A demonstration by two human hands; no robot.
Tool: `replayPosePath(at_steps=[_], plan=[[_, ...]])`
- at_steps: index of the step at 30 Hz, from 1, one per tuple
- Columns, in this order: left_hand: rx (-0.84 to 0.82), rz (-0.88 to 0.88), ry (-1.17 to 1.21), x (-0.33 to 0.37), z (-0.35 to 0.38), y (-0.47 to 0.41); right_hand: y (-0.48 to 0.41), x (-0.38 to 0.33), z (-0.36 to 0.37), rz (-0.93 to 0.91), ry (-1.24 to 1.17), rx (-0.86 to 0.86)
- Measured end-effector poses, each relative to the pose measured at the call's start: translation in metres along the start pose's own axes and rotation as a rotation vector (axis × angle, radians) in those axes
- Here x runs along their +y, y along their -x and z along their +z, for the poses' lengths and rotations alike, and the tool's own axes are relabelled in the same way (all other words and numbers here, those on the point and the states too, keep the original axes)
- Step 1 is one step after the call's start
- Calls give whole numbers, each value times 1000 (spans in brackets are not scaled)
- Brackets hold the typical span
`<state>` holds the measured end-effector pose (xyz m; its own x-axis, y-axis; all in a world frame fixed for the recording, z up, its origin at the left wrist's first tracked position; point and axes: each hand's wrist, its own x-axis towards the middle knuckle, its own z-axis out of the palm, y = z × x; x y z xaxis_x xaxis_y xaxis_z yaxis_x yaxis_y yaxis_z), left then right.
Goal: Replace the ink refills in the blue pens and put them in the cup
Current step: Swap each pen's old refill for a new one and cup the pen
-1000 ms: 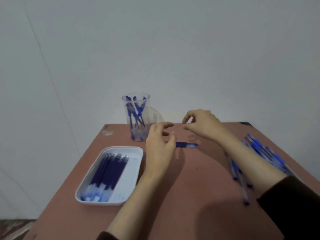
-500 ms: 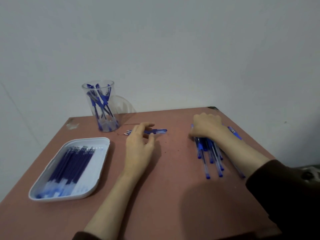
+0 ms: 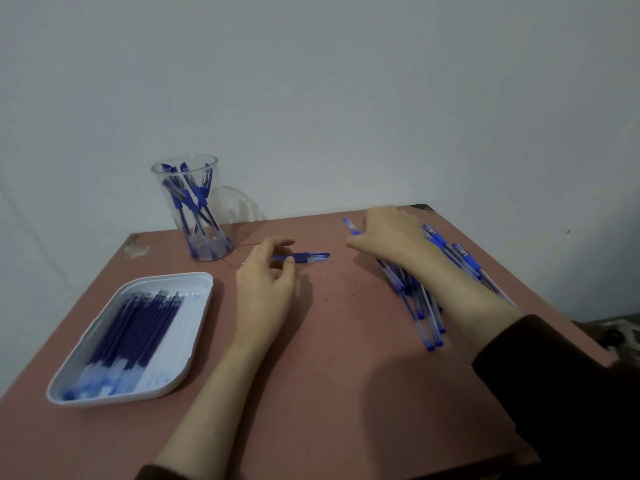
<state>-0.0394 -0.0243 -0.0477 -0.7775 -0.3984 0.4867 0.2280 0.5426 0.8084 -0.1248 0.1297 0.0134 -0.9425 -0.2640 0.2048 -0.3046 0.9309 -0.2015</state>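
right hand (image 3: 391, 233) is moved from mid-bench onto pen pile (image 3: 427, 317), one blue pen (image 3: 349, 226) gripped | left hand (image 3: 266, 282) loosely curled at barrel (image 3: 308, 257), hold cannot be told | next pen is judged started

A reddish-brown bench (image 3: 346, 358) fills the lower frame, a pale scuffed patch (image 3: 137, 248) at its far left corner; a plain grey wall (image 3: 346, 98) rises behind.

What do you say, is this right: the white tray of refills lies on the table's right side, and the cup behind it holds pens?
One thing is wrong. The head view shows the tray on the table's left side; the cup does hold pens.
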Motion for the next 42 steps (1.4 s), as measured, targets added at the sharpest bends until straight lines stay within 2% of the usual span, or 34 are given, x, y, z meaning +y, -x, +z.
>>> replayPosePath(at_steps=[4, 6, 9, 13, 17, 23, 30, 36, 40, 42], plan=[[115, 20, 85, 2, -10, -3, 7, -25, -4, -260, -321, -20], [151, 96, 32, 2, -16, -1, 14, -36, 6, -370, -335, -10], [150, 152, -92, -5, -24, -1, 23, -47, 31, -416, -398, 74], [125, 105, -147, -16, -31, -4, 27, -52, 55, -476, -309, 209], [100, 47, -102, -13, -30, -2, 28, -48, 58, -492, -372, 308], [-10, 2, -28, -11, -24, -2, 30, -48, 59, -497, -255, 249], [-58, -95, 65, -19, -23, -8, 29, -45, 52, -450, -262, 180], [-26, -136, 167, -17, -29, -11, 27, -41, 51, -406, -272, 195], [24, -205, 180, -14, -31, -10, 20, -32, 48, -314, -212, 151], [-85, -229, 167, -14, -33, -10, 15, -26, 47, -241, -311, 186]])
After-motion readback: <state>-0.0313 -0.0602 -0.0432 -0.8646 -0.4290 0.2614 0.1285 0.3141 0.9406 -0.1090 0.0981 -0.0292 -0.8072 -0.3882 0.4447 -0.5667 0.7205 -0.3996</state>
